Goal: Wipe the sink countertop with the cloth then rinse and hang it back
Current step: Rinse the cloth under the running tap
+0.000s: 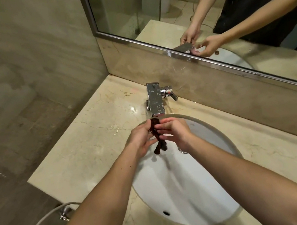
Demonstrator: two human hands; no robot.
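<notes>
A small dark brown cloth (158,140), twisted into a thin rope, hangs over the white oval sink (213,190) just below the chrome faucet (155,99). My left hand (141,139) grips it from the left and my right hand (176,131) from the right, fingers pinched around its upper part. Its lower ends dangle free above the basin. The cream marble countertop (89,142) surrounds the sink. I cannot tell whether water runs from the spout.
A mirror (203,3) runs along the back wall and reflects my arms and a toilet. The faucet handle (172,93) sticks out to the right. The counter's left edge drops off beside a hose and valve (64,213) low on the wall.
</notes>
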